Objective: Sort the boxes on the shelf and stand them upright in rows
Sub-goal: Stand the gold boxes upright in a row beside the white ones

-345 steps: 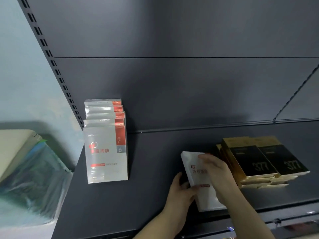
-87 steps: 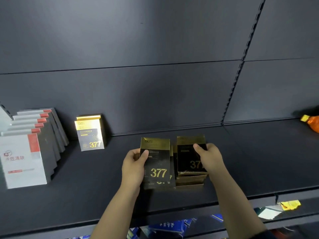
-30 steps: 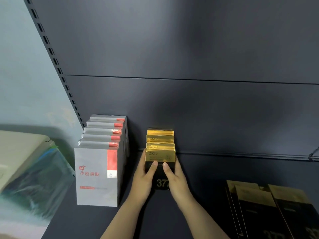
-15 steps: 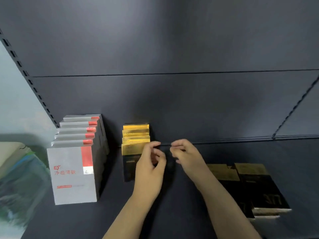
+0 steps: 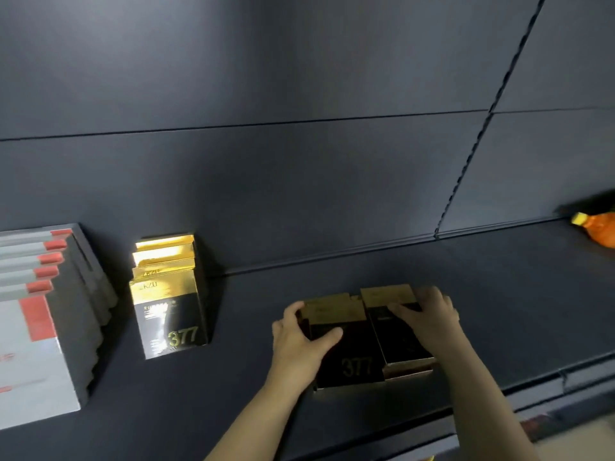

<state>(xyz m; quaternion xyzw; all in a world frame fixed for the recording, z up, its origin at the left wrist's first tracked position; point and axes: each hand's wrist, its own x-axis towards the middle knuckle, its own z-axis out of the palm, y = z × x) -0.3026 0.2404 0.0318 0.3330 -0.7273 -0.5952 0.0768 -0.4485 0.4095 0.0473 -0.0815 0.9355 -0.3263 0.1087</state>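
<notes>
Two low stacks of black-and-gold "377" boxes lie flat side by side on the dark shelf [image 5: 499, 294]. My left hand [image 5: 301, 341] grips the top box of the left stack [image 5: 352, 367], thumb across its face. My right hand [image 5: 429, 319] rests fingers-down on the top box of the right stack [image 5: 399, 344], holding its far edge. Left of them a row of several black-and-gold boxes [image 5: 168, 307] stands upright, one behind the other. At the far left stands a row of several grey-and-red boxes [image 5: 36, 327], also upright.
An orange bottle with a yellow cap [image 5: 599, 229] lies at the far right of the shelf. The dark back panel [image 5: 299, 178] rises behind the rows. A slotted upright [image 5: 479, 141] divides the panel. Bare shelf lies between the upright gold row and the flat stacks.
My hands left the upright gold row and moved right onto the flat stacks. Half a second ago they held nothing; now each rests on a top box. The view swung right.
</notes>
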